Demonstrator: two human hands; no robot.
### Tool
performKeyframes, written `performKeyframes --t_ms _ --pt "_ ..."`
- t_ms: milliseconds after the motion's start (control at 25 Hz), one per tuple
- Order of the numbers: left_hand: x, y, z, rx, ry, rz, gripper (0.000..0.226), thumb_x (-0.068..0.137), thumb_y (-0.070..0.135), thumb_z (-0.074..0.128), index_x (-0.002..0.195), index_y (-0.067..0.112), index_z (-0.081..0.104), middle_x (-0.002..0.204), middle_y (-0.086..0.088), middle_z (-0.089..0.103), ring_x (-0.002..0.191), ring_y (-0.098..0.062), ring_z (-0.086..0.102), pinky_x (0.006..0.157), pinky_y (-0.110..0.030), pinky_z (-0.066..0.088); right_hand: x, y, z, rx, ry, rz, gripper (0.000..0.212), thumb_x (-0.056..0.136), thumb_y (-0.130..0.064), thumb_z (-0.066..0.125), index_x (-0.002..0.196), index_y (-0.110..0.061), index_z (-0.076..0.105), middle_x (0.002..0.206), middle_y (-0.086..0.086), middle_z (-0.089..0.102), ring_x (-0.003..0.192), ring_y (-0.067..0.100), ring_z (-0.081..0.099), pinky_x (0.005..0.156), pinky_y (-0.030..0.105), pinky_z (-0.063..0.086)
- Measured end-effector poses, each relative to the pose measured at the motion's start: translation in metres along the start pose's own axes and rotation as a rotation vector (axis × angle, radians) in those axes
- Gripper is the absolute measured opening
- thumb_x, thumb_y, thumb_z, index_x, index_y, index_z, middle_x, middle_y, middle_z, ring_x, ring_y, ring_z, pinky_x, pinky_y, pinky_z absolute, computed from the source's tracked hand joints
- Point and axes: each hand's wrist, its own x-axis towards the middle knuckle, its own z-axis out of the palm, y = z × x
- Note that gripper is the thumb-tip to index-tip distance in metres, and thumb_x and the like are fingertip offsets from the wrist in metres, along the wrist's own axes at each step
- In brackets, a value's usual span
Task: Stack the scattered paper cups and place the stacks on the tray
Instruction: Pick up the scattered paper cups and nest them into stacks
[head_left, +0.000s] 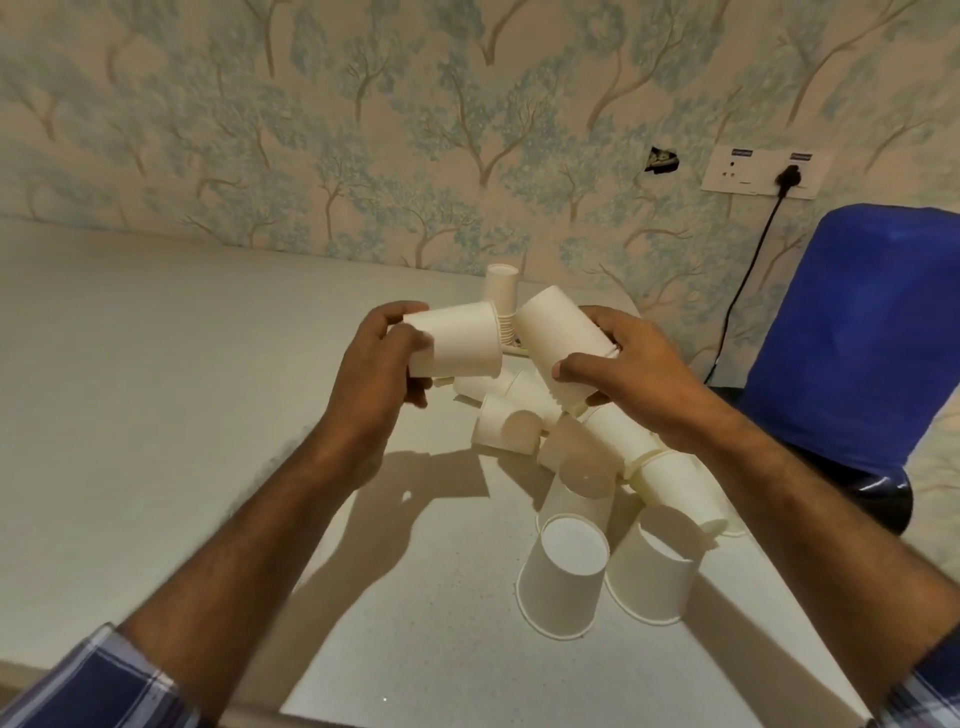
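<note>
Left hand (382, 358): grips single paper cup (457, 340). Right hand (631, 364): grips partial stack (558, 338). Finished stack (502, 296): upright behind, apparently on tray. Loose cups (563, 577): roughly nine scattered on worktop (156, 364), unstacked. Progress: perhaps halfway.

Warm dim light, hard arm shadows on the counter (156, 415), fisheye-bent edges.

The person wore a blue, white and dark checked shirt, left sleeve (98, 686) and right sleeve (930, 686) rolled back, forearms bare.
</note>
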Motion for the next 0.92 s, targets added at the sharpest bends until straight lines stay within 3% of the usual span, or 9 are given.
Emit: performKeyframes --t_ms 120,280,400,520,720,840,920 --pt "-0.003 0.015 0.020 0.026 -0.004 0.064 0.034 0.082 0.029 0.045 0.112 0.033 0.060 0.111 -0.002 0.057 0.082 -0.020 0.054 0.061 -0.030 0.046 -0.007 -0.004 0.000 -0.053 -0.114 -0.052 0.050 0.065 -0.029 0.078 0.110 -0.037 0.061 0.099 -0.010 0.065 0.085 0.012 0.066 0.066 0.036 0.061" --pt "-0.010 0.021 0.043 0.120 -0.021 0.123 0.035 0.095 0.021 0.040 0.116 0.038 0.063 0.108 0.016 0.056 0.081 -0.010 0.051 0.059 -0.017 0.044 -0.014 -0.006 -0.005 -0.154 -0.155 -0.098 0.085 0.055 -0.049 0.081 0.132 -0.025 0.054 0.111 -0.007 0.064 0.095 0.010 0.063 0.081 0.039 0.057" --pt "-0.014 0.016 0.054 0.196 -0.096 0.146 0.038 0.098 0.021 0.039 0.126 0.034 0.062 0.117 0.010 0.058 0.078 -0.008 0.051 0.057 -0.010 0.044 -0.018 -0.005 -0.005 -0.141 -0.200 -0.121 0.094 0.054 -0.055 0.084 0.136 -0.025 0.050 0.118 -0.005 0.061 0.102 0.012 0.061 0.085 0.040 0.056" --pt "-0.013 0.012 0.061 0.212 -0.147 0.141 0.039 0.099 0.018 0.037 0.130 0.029 0.059 0.127 0.002 0.057 0.085 -0.009 0.053 0.057 -0.010 0.044 -0.016 -0.001 0.000 -0.162 -0.187 -0.114 0.088 0.060 -0.046 0.087 0.136 -0.027 0.045 0.118 -0.006 0.058 0.100 0.010 0.059 0.082 0.034 0.056" --pt "0.018 0.007 0.051 0.206 -0.258 0.114 0.036 0.094 0.024 0.044 0.126 0.031 0.059 0.116 0.005 0.061 0.087 -0.013 0.059 0.066 -0.026 0.050 0.005 0.005 0.002 -0.227 -0.123 -0.101 0.068 0.062 -0.039 0.086 0.120 -0.028 0.054 0.109 -0.010 0.060 0.095 0.008 0.059 0.076 0.034 0.055" --pt "0.069 0.004 0.038 0.229 -0.127 0.108 0.032 0.092 0.028 0.051 0.122 0.026 0.060 0.107 0.004 0.065 0.086 -0.014 0.061 0.075 -0.030 0.052 0.021 0.012 -0.003 -0.243 -0.054 -0.065 0.062 0.060 -0.043 0.086 0.113 -0.030 0.057 0.102 -0.014 0.060 0.089 0.006 0.059 0.062 0.020 0.049" --pt "0.105 -0.006 0.032 0.405 -0.063 0.125 0.032 0.089 0.026 0.057 0.121 0.025 0.061 0.108 0.004 0.065 0.092 -0.013 0.061 0.081 -0.030 0.050 0.031 0.017 -0.008 -0.222 0.004 -0.038 0.057 0.060 -0.042 0.086 0.109 -0.031 0.058 0.098 -0.015 0.060 0.082 0.003 0.059 0.052 0.013 0.045"
